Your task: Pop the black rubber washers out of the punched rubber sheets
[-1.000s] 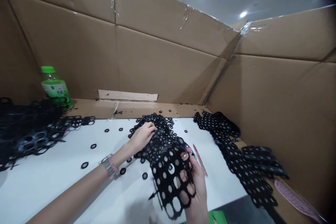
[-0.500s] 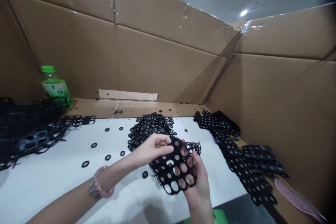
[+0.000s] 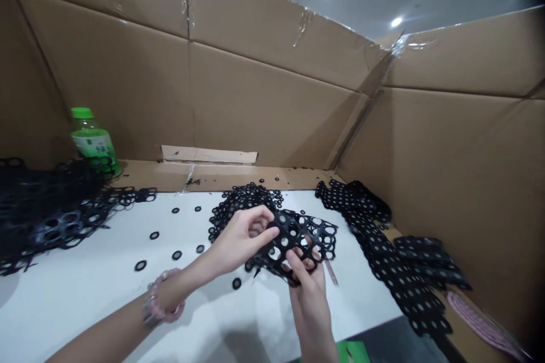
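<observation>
A black sheet full of round holes (image 3: 293, 232) is held up between my two hands over the white table (image 3: 204, 323). My left hand (image 3: 249, 235) pinches its upper left edge between thumb and fingers. From below, my right hand (image 3: 309, 278) grips it, with the thumb on the front face and the fingers behind, partly seen through the holes. Just behind my left hand is a heap of small black rings (image 3: 238, 201). Several loose rings lie to the left, one black ring (image 3: 140, 265) nearest the front.
Tangled black ring webbing (image 3: 46, 210) lies at the left by a green bottle (image 3: 96, 144). Perforated black sheets (image 3: 378, 249) are stacked along the right edge, near a pink object (image 3: 481, 317). Cardboard walls (image 3: 264, 96) enclose the back and right.
The black sheet has been turned from hanging down to lying more sideways, its far end now pointing right. My right hand has shifted its grip, the thumb now on the front.
</observation>
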`<state>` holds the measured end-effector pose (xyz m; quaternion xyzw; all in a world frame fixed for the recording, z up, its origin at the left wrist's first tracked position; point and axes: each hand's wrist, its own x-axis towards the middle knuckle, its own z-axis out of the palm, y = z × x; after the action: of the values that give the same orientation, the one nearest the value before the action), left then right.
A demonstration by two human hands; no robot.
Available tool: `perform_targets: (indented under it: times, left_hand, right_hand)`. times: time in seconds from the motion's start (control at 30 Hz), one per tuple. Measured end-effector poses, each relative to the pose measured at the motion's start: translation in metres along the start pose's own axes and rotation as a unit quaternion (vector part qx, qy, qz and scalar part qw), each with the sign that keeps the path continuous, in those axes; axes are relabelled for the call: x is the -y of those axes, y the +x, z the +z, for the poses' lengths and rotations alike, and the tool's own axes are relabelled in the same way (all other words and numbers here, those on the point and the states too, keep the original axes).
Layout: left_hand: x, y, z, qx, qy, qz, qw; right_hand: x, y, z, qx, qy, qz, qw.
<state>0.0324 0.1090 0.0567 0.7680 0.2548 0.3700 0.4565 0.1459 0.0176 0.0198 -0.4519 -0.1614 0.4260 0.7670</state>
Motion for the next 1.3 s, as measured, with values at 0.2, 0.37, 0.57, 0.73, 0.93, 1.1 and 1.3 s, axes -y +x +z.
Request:
perform_targets:
  times: [0.2,0.37,0.57,0.73,0.93,1.1,1.3]
  left_hand:
    - [-0.005,-0.007,0.004,-0.037,0.187,0.231,0.954]
    - [-0.004,-0.001,0.001,0.024,0.079,0.097,0.992]
    - [0.037,0.026,-0.025,-0.118,0.049,0.006,0.992]
    - [0.068,0.03,-0.02,-0.041,0.274,0.06,0.959]
    - [0.048,0.022,-0.013,0.126,0.054,-0.019,0.99]
    - [0.018,0.011,-0.005,0.193,-0.144,-0.09,0.966]
    - [0.014,0.007,0.0,0.099,-0.09,-0.064,0.989]
  right_hand:
    - [-0.007,0.0,-0.003,-0.037,-0.02,-0.028,0.999]
    - [-0.008,-0.007,0.0,-0.04,-0.005,-0.028,0.999]
    - [0.004,-0.009,0.004,-0.028,0.072,0.02,0.997]
    - [0.011,-0.004,0.002,-0.018,0.125,0.1,0.987]
    - [0.01,0.002,-0.003,0.011,0.127,0.101,0.987]
    - [0.007,0.004,-0.005,0.036,0.068,0.027,0.997]
    - [-0.003,0.001,-0.002,0.064,-0.01,-0.014,0.998]
